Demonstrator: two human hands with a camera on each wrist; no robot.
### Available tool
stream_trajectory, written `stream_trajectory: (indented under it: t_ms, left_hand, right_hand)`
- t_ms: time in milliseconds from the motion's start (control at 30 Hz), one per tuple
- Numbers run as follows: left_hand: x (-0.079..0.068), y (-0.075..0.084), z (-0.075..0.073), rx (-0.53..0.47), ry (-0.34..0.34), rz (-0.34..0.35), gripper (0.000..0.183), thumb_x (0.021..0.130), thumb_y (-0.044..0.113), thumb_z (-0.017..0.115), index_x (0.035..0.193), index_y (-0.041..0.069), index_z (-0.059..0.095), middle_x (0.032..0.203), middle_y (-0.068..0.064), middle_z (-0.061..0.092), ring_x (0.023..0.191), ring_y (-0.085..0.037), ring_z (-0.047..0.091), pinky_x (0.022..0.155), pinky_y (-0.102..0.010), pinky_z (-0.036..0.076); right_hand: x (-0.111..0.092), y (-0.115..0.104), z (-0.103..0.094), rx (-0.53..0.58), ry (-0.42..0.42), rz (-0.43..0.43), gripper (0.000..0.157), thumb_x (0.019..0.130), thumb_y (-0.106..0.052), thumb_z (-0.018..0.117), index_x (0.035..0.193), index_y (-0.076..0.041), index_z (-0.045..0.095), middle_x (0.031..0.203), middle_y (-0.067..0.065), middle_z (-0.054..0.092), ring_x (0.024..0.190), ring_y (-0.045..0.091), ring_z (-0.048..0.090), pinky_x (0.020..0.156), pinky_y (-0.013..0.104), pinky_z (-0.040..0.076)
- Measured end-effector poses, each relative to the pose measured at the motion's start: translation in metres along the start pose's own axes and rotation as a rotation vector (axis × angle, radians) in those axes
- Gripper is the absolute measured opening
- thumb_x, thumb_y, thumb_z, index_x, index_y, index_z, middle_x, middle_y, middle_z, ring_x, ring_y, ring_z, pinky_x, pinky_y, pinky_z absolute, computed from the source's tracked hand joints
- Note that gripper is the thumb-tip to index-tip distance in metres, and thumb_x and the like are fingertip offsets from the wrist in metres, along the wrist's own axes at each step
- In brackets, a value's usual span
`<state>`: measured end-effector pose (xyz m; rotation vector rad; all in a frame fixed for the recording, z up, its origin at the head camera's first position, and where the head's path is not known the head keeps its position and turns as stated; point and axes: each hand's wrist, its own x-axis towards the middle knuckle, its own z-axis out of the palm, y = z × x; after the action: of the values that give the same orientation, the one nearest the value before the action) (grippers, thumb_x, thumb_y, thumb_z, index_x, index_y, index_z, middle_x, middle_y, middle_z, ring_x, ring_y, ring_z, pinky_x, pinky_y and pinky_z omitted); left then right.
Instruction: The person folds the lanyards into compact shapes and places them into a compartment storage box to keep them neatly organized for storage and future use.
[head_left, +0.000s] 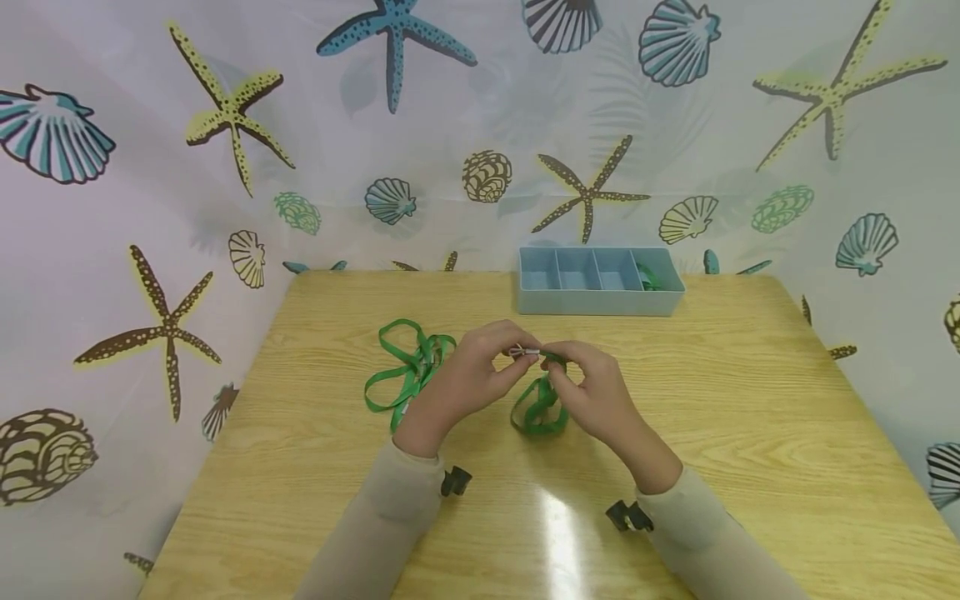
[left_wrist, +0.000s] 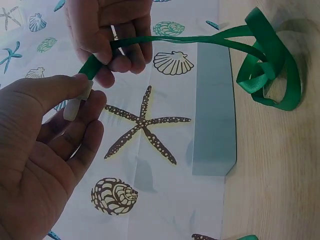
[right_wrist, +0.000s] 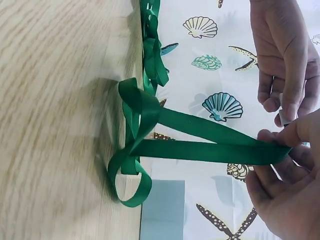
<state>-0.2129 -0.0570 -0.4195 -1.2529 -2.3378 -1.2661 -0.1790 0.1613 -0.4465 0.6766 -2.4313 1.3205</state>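
Between the hands is a green lanyard (head_left: 540, 408) of flat ribbon with a small whitish end piece (left_wrist: 74, 107). My left hand (head_left: 480, 367) pinches that end piece between thumb and fingers. Just beside it, my right hand (head_left: 596, 387) grips the doubled ribbon (right_wrist: 210, 151) close to the end piece. The rest of this ribbon hangs from the right hand in loose loops (left_wrist: 272, 70), low over the table. Left of my left hand lies a heap of other green lanyards (head_left: 408, 367), partly covered by the wrist.
At the table's back stands a blue-grey box (head_left: 600, 302) with several compartments; some green ribbon (head_left: 649, 279) lies in its rightmost one. The wooden table (head_left: 750, 433) runs up to a hanging cloth (head_left: 450, 108) printed with starfish and shells.
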Motion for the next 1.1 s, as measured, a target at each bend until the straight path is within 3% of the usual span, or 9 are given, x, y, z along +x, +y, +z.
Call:
stream_trajectory:
  t_ms: [167,233,367,433,533,767,900,1100]
  left_hand:
    - [-0.0011,0.0005,0.0000,0.007,0.017,0.002,0.011,0.103,0.008,0.070,0.112,0.009,0.076,0.109,-0.002,0.074,0.097,-0.011,0.068,0.088,-0.029,0.059]
    - [-0.0013,0.0007,0.0002,0.007,0.024,0.006,0.011,0.103,0.008,0.070,0.112,0.010,0.076,0.108,-0.001,0.074,0.097,-0.011,0.068,0.088,-0.028,0.059]
    - [-0.0019,0.0009,0.0011,-0.009,0.019,0.007,0.012,0.102,0.007,0.071,0.113,0.011,0.076,0.110,-0.001,0.074,0.100,-0.010,0.069,0.090,-0.026,0.059]
    - [-0.0022,0.0006,0.0014,-0.017,0.012,0.000,0.013,0.102,0.008,0.071,0.113,0.011,0.076,0.111,-0.001,0.074,0.101,-0.010,0.069,0.092,-0.024,0.057]
    - [-0.0026,0.0001,0.0014,-0.023,0.014,-0.004,0.012,0.102,0.007,0.071,0.112,0.011,0.076,0.110,0.000,0.074,0.101,-0.009,0.068,0.092,-0.023,0.057]
    - [-0.0039,-0.0026,0.0014,-0.020,0.026,0.006,0.012,0.100,0.003,0.072,0.110,0.009,0.075,0.107,-0.001,0.073,0.099,-0.010,0.068,0.091,-0.024,0.058]
    - [-0.0045,-0.0028,0.0009,-0.021,0.030,0.007,0.012,0.101,0.003,0.072,0.111,0.008,0.075,0.109,-0.001,0.073,0.100,-0.011,0.068,0.091,-0.025,0.058]
    - [-0.0055,-0.0045,-0.0002,-0.029,0.033,0.006,0.011,0.103,0.007,0.070,0.112,0.008,0.075,0.111,-0.002,0.073,0.100,-0.011,0.068,0.091,-0.025,0.058]
  right_hand:
    - [-0.0002,-0.0003,-0.0025,0.325,-0.076,0.174,0.022,0.108,-0.007,0.059,0.125,0.002,0.071,0.103,0.011,0.070,0.080,0.019,0.074,0.078,0.032,0.064]
    - [0.0005,-0.0006,-0.0033,0.369,-0.077,0.214,0.023,0.111,-0.011,0.056,0.122,0.002,0.071,0.096,0.008,0.065,0.069,0.013,0.065,0.067,0.028,0.059]
    - [0.0027,0.0004,-0.0024,0.312,-0.033,0.235,0.033,0.114,-0.019,0.048,0.112,-0.001,0.075,0.077,0.006,0.058,0.056,0.009,0.041,0.054,0.026,0.041]
    - [0.0037,0.0010,-0.0014,0.296,-0.022,0.232,0.034,0.115,-0.019,0.047,0.108,-0.001,0.075,0.074,0.009,0.056,0.055,0.010,0.038,0.055,0.026,0.039]
    - [0.0047,0.0014,0.0002,0.283,-0.035,0.232,0.032,0.114,-0.018,0.049,0.103,-0.001,0.073,0.072,0.012,0.053,0.056,0.011,0.038,0.059,0.027,0.041]
    - [0.0035,0.0011,0.0004,0.262,-0.076,0.295,0.031,0.113,-0.021,0.051,0.103,0.000,0.073,0.071,0.002,0.050,0.062,0.012,0.041,0.066,0.029,0.045]
    - [0.0021,0.0001,-0.0007,0.259,-0.072,0.339,0.030,0.113,-0.024,0.052,0.095,-0.004,0.067,0.069,0.002,0.047,0.061,0.011,0.039,0.063,0.029,0.043]
    - [-0.0009,0.0031,-0.0026,0.279,-0.082,0.339,0.032,0.114,-0.025,0.051,0.091,-0.005,0.061,0.064,-0.001,0.042,0.056,0.011,0.035,0.058,0.028,0.039]
